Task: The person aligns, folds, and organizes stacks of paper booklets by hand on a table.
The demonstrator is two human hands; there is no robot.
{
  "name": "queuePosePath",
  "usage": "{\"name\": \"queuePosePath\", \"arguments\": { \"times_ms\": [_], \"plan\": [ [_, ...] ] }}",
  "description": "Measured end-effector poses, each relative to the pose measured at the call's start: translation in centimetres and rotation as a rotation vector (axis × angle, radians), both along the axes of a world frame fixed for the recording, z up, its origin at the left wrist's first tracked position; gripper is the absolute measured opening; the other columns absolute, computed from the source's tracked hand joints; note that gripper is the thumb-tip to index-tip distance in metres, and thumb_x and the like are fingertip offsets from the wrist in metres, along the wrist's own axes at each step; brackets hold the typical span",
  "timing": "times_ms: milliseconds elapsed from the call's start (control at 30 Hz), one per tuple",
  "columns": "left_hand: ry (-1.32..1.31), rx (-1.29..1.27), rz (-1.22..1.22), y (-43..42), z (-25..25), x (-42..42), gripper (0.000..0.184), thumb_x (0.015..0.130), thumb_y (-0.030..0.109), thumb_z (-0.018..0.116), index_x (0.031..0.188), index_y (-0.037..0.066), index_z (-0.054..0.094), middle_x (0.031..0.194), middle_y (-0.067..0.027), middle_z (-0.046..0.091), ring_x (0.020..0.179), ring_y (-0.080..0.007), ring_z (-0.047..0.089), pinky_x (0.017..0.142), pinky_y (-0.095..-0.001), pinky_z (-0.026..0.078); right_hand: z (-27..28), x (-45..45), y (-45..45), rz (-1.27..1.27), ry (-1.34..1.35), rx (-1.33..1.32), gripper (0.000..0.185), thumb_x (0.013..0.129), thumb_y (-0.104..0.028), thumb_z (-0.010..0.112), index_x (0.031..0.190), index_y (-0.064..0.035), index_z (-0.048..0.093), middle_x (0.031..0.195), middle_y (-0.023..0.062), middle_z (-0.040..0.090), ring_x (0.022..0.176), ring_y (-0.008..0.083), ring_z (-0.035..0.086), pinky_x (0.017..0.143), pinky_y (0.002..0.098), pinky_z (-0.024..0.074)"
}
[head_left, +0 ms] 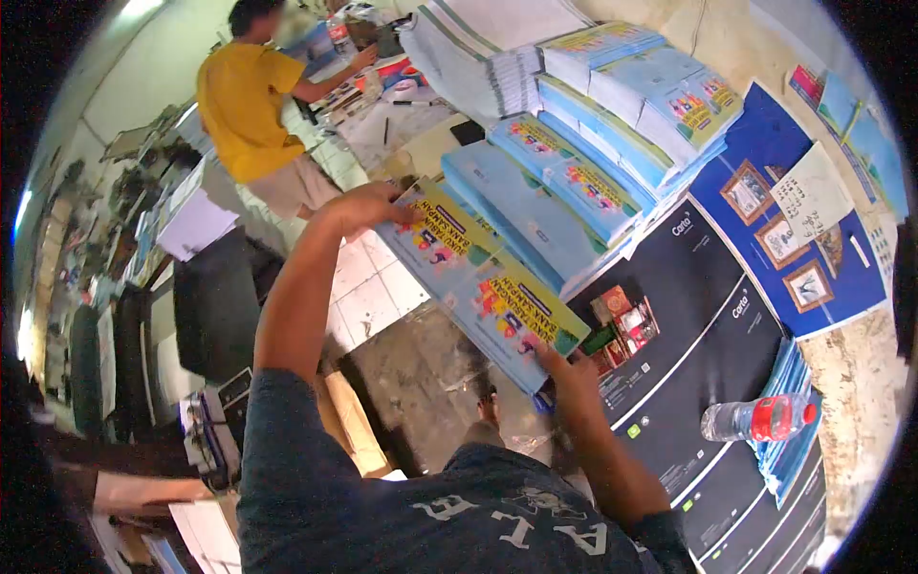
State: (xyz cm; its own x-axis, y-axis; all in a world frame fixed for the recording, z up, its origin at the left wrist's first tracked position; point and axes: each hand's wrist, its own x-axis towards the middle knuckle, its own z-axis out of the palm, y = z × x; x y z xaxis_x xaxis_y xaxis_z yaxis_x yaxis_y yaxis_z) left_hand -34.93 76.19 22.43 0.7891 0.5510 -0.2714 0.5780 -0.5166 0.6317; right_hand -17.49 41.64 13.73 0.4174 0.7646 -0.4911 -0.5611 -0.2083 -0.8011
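The left hand [369, 204] and right hand [571, 380] are clamped on opposite ends of the rectangular blue-and-yellow printed paper covers [481, 279], just beside the light-blue paper stack [521, 212]. Keep both grips even and the covers level to prevent bending.

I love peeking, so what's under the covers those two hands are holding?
White tiles show past one long edge of the covers, a blue stack past the other. What is right beneath can't be seen: the covers hide it.
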Motion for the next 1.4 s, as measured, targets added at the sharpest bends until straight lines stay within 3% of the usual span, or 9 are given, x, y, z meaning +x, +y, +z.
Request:
{"name": "queuePosePath", "arguments": {
  "times_ms": [200,467,567,633,700,800,1033,1233,1400],
  "plan": [
    [0.039,-0.115,-0.001,13.3,-10.7,2.0,0.061,0.080,0.055,0.079,0.112,0.003,0.072,0.104,-0.0073,0.073,0.093,-0.0214,0.067,0.084,-0.0385,0.051,-3.6,-0.3,6.3,-0.064,0.007,-0.038,0.045,0.091,-0.021,0.074,0.124,0.0063,0.059,0.111,0.0119,0.069,0.093,0.0201,0.069,0.083,0.0326,0.0567],
    [0.244,-0.043,-0.003,11.8,-8.9,4.3,0.082,0.072,0.066,0.079,0.125,0.004,0.068,0.118,-0.0174,0.069,0.105,-0.0288,0.066,0.091,-0.0378,0.050,-4.6,-0.2,6.9,-0.184,0.027,-0.143,0.047,0.091,-0.022,0.074,0.125,0.0069,0.058,0.114,0.0138,0.068,0.098,0.0246,0.068,0.088,0.0365,0.0562],
    [0.045,0.096,0.035,11.8,-11.4,3.2,0.060,0.084,0.051,0.076,0.121,0.005,0.069,0.105,-0.0126,0.072,0.098,-0.0259,0.066,0.086,-0.0367,0.051,-3.9,-0.5,7.4,-0.186,-0.047,-0.233,0.046,0.093,-0.026,0.072,0.124,0.0054,0.060,0.114,0.0127,0.068,0.098,0.0246,0.068,0.089,0.0361,0.0554],
    [-0.587,-0.002,0.396,10.8,-12.9,1.5,0.053,0.092,0.049,0.064,0.110,0.000,0.071,0.103,-0.0181,0.070,0.095,-0.0331,0.067,0.083,-0.0443,0.050,-4.9,-0.5,7.3,-0.163,-0.037,-0.172,0.046,0.094,-0.029,0.071,0.125,0.0042,0.060,0.115,0.0115,0.068,0.098,0.0245,0.068,0.088,0.0374,0.0554],
    [-0.779,0.286,0.484,5.8,-15.2,0.4,0.046,0.099,0.039,0.054,0.115,-0.002,0.066,0.110,-0.0218,0.067,0.100,-0.0329,0.065,0.087,-0.0443,0.048,-5.0,-0.4,6.8,-0.157,-0.034,-0.112,0.047,0.095,-0.032,0.069,0.125,0.0030,0.061,0.116,0.0102,0.068,0.098,0.0244,0.068,0.088,0.0386,0.0554],
    [-1.174,-0.287,0.959,-7.9,-19.8,3.6,0.056,0.107,0.022,0.038,0.157,0.002,0.021,0.162,-0.0201,0.021,0.146,-0.0329,0.030,0.120,-0.0382,0.024,-4.8,-0.2,7.0,-0.145,-0.026,-0.282,0.048,0.097,-0.036,0.067,0.129,-0.0004,0.060,0.122,0.0103,0.066,0.105,0.0256,0.066,0.091,0.0435,0.0550],
    [-1.143,-0.483,1.009,-15.6,-14.6,8.8,0.082,0.103,0.027,0.050,0.158,-0.004,-0.003,0.163,-0.0238,0.013,0.146,-0.0320,0.027,0.119,-0.0379,0.024,-4.3,2.4,4.9,-0.015,0.086,-0.125,0.060,0.102,-0.045,0.054,0.142,-0.0016,0.043,0.139,0.0156,0.056,0.121,0.0331,0.059,0.098,0.0517,0.0516],
    [-1.325,-0.673,1.016,-15.2,-16.1,9.2,0.081,0.103,0.023,0.052,0.160,0.002,-0.001,0.160,-0.0208,0.023,0.140,-0.0296,0.035,0.116,-0.0372,0.029,-0.9,8.9,0.6,0.222,-0.189,-0.282,0.059,0.106,-0.049,0.035,0.140,-0.0010,0.046,0.127,0.0180,0.063,0.102,0.0311,0.068,0.090,0.0436,0.0540],
    [-1.361,-0.663,1.045,-14.4,-17.7,9.5,0.075,0.101,0.015,0.048,0.160,0.006,0.002,0.158,-0.0195,0.026,0.138,-0.0298,0.038,0.114,-0.0380,0.033,-1.4,12.1,-1.1,0.133,-0.242,-0.085,0.060,0.102,-0.048,0.049,0.135,0.0027,0.052,0.122,0.0183,0.065,0.098,0.0251,0.068,0.083,0.0387,0.0548]
  ]
}}
